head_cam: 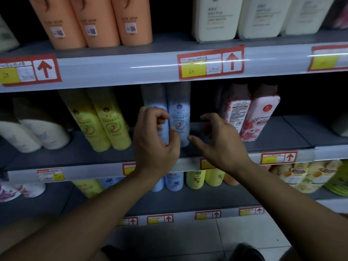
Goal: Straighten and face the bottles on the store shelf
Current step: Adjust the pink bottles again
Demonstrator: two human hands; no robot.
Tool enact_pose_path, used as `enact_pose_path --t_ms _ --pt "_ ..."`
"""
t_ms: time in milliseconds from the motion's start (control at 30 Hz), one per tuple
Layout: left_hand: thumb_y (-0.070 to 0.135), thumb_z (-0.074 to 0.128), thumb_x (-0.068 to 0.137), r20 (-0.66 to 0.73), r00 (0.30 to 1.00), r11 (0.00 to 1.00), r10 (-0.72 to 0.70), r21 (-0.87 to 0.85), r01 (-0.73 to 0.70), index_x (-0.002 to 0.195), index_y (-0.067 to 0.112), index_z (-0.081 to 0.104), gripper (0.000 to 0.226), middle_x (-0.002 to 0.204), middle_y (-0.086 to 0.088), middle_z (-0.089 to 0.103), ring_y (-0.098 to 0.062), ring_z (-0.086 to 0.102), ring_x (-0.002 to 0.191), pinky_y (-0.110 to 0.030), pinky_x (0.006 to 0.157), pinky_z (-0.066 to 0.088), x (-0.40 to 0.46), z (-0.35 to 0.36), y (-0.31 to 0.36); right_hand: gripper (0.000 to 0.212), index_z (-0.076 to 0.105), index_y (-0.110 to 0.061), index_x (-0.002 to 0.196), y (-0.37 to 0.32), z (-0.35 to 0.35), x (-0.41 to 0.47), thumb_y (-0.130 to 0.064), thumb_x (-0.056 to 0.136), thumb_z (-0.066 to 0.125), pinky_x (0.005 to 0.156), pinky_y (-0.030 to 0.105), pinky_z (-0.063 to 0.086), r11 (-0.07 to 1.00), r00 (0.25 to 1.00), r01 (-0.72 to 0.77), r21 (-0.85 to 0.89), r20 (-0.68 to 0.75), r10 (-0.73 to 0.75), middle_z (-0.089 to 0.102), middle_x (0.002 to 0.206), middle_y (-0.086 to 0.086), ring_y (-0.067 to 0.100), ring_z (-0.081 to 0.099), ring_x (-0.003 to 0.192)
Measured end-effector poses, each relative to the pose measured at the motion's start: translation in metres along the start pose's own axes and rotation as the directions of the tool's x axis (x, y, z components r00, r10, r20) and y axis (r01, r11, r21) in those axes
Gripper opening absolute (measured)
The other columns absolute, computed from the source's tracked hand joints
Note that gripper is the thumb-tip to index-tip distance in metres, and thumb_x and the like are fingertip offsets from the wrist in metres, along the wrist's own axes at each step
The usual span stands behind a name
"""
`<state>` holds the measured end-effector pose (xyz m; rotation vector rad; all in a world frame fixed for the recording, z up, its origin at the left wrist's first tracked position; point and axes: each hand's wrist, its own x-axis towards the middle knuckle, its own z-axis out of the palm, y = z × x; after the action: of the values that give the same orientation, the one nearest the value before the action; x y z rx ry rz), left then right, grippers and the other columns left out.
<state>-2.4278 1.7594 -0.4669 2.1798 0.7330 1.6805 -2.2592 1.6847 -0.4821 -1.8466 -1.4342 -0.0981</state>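
Two pale blue bottles stand side by side on the middle shelf (282, 130), the left one (154, 97) and the right one (179, 113), whose label faces out. My left hand (154, 142) hovers in front of the left blue bottle with its fingers loosely curled and its thumb against the foot of the right one. It holds nothing that I can see. My right hand (220, 142) is spread with bent fingers over the bare gap just right of the blue pair, touching no bottle.
Two yellow bottles (101, 125) lean left of the blue pair, with white ones (43, 132) further left. Two pink floral bottles (250, 113) stand to the right, one showing its back label. Orange (98, 21) and cream bottles (214, 17) fill the upper shelf, and several more fill the lower one (195, 179).
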Motion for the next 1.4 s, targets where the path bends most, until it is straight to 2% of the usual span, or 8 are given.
enact_pose_path --t_ms 133,267,400,533,667,800,1133,1400 --pt "-0.005 0.067 0.079 0.144 0.988 0.997 0.05 -0.065 -0.041 0.093 0.006 0.058 0.02 0.092 -0.002 0.053 -0.019 0.051 0.08 -0.028 0.073 0.044 -0.008 0.021 0.011 0.04 0.059 -0.022 0.099 0.014 -0.022 -0.003 -0.053 0.082 0.078 0.067 0.034 0.048 0.999 0.995 0.03 0.012 -0.094 -0.029 0.06 0.087 -0.007 0.014 0.059 0.076" --pt "0.002 0.068 0.083 0.251 0.967 0.995 0.055 -0.089 -0.033 0.098 0.009 0.057 0.02 0.095 0.001 0.05 -0.017 0.049 0.083 -0.028 0.074 0.043 -0.011 0.044 0.017 0.045 0.049 -0.02 0.079 0.035 -0.052 -0.003 -0.05 0.081 0.083 0.06 0.039 0.045 0.997 0.97 -0.074 -0.005 -0.231 0.071 0.055 0.068 -0.007 0.013 0.054 0.063" --pt "0.011 0.071 0.084 0.298 0.954 0.995 -0.014 -0.091 0.043 0.107 0.012 0.056 0.028 0.102 0.004 0.049 -0.012 0.048 0.086 -0.025 0.077 0.045 -0.015 0.071 0.014 0.056 0.049 -0.016 0.089 0.05 -0.086 0.012 -0.054 0.074 0.086 0.067 0.039 0.048 0.968 0.942 -0.246 -0.051 -0.25 0.226 0.061 0.082 -0.002 0.019 0.06 0.077" --pt "0.019 0.075 0.082 0.337 0.93 0.983 -0.145 -0.058 0.174 0.114 0.014 0.051 0.04 0.11 -0.001 0.049 -0.01 0.047 0.089 -0.03 0.079 0.048 -0.023 0.099 0.011 0.068 0.045 -0.012 0.103 0.077 -0.107 0.014 -0.049 0.069 0.092 0.073 0.033 0.04 0.903 0.876 -0.429 -0.016 -0.251 0.412 0.057 0.098 0.003 0.023 0.058 0.092" --pt "0.023 0.08 0.079 0.364 0.905 0.968 -0.222 -0.032 0.25 0.119 0.014 0.045 0.054 0.117 0.0 0.045 -0.017 0.052 0.101 -0.034 0.089 0.05 -0.026 0.122 0.015 0.081 0.047 -0.01 0.12 0.101 -0.1 -0.001 -0.048 0.065 0.094 0.081 0.034 0.046 0.845 0.836 -0.533 0.042 -0.128 0.533 0.059 0.118 0.011 0.026 0.06 0.106" --pt "0.028 0.082 0.076 0.319 0.905 0.955 -0.281 -0.001 0.297 0.123 0.016 0.043 0.061 0.12 0.001 0.043 -0.025 0.057 0.107 -0.04 0.093 0.051 -0.019 0.138 0.022 0.091 0.044 -0.006 0.14 0.1 -0.09 0.007 -0.036 0.07 0.094 0.09 0.036 0.05 0.853 0.857 -0.512 0.102 -0.008 0.515 0.059 0.127 0.007 0.022 0.059 0.113" --pt "0.033 0.087 0.072 0.24 0.891 0.919 -0.385 0.013 0.393 0.117 0.013 0.044 0.066 0.122 -0.005 0.049 -0.024 0.055 0.114 -0.042 0.093 0.051 -0.015 0.164 0.027 0.07 0.049 -0.013 0.126 0.097 -0.072 0.02 -0.024 0.073 0.093 0.078 0.022 0.048 0.909 0.913 -0.397 0.131 -0.047 0.405 0.068 0.122 0.002 0.016 0.065 0.105" --pt "0.034 0.084 0.072 0.253 0.863 0.896 -0.437 0.04 0.441 0.124 0.014 0.045 0.067 0.124 -0.003 0.051 -0.024 0.054 0.118 -0.044 0.097 0.05 -0.014 0.168 0.028 0.069 0.048 -0.013 0.127 0.098 -0.071 0.02 -0.023 0.074 0.091 0.082 0.026 0.054 0.903 0.908 -0.406 0.138 -0.047 0.415 0.069 0.122 0.002 0.018 0.067 0.107"
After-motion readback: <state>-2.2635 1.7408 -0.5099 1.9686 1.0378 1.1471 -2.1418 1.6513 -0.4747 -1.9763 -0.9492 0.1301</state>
